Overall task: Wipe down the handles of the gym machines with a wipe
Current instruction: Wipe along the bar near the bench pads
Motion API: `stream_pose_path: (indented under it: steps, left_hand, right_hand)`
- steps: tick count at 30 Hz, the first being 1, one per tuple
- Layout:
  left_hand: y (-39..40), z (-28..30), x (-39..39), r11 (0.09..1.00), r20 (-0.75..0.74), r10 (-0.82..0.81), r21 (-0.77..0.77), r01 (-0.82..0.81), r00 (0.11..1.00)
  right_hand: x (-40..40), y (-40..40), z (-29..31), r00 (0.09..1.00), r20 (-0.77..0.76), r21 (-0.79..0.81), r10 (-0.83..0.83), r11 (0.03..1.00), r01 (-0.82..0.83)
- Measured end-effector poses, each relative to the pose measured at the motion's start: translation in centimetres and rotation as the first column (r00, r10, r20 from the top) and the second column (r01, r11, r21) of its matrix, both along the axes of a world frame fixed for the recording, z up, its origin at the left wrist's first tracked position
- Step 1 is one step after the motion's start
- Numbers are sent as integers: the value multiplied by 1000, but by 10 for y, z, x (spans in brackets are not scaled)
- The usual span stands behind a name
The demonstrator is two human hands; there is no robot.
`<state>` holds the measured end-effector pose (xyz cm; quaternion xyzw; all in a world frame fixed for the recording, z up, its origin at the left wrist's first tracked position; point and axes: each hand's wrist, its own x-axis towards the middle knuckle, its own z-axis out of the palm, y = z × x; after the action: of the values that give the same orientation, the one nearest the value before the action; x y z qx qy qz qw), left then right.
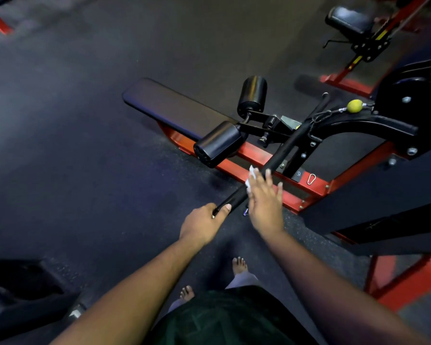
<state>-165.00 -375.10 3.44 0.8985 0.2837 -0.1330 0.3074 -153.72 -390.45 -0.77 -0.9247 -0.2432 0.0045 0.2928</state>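
My left hand grips the near end of the black cable bar, fingers and thumb curled around it, so the bar cannot swing or roll on its cable while I work along it. My right hand lies flat across the bar a little farther up, fingers straight and spread, pressing the white wipe against the grip; only a crumpled corner of the wipe shows past my fingertips, the rest being hidden under my palm. An open palm suits this (it spreads the wipe over more of the round surface than a pinch would).

The two hands sit close together on the same bar, not touching each other. The far end of the bar runs up toward the machine's black arm, near the yellow cable stopper ball. The padded bench and its two roller pads lie beyond, on the red frame. I judge the upper stretch of the bar is left to wipe.
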Motion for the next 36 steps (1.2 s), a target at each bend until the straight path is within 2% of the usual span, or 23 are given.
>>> stream_pose_path:
  steps: [2,4,7,9,11,14,17,20,24,28,30,33,36]
  left_hand:
    - [0,0,0,1000,8,-5,7,4,1000]
    - [0,1,0,1000,11,-12,16,12,1000]
    - [1,-3,-1,999,-14,-42,-24,42,999]
    - [2,-7,-3,996,-37,-57,-64,55,998]
    - [3,-10,-4,995,-52,-57,-81,53,997]
    - [4,-13,-3,995,-54,-46,-93,41,998]
    - [7,-14,-3,994,-38,-19,-110,15,999]
    - [9,-16,-3,993,-29,-1,-114,-2,1000]
    - [8,-16,-1,993,-33,3,-121,-7,999]
    - [8,-17,-1,992,-22,8,-127,-11,1000]
    - [9,-17,-1,993,-21,7,-119,-10,1000]
    - [10,-17,-2,993,-21,2,-118,-5,1000]
    - [8,-17,-2,994,-33,-20,-106,17,999]
  right_hand:
    - [32,-13,5,1000,4,-25,-2,1000,3]
    - [32,-11,7,1000,-30,46,-9,999,11]
    - [-13,3,2,979,9,75,205,976,-205]
    - [-29,-2,-5,941,51,13,333,942,-334]
    - [-7,-12,-9,917,108,-68,383,923,-378]
    - [46,-27,-12,931,132,-112,341,938,-328]
    - [84,-35,-16,970,110,-53,217,976,-213]
    - [59,-24,-17,976,96,44,195,979,-200]
    - [-4,-7,-18,890,103,68,445,889,-452]
    - [30,-20,-18,833,133,-47,537,843,-536]
    - [53,-25,-15,858,147,-107,492,870,-481]
    - [72,-24,-12,938,108,-29,330,944,-328]
    - [44,-19,-15,950,71,48,304,950,-308]
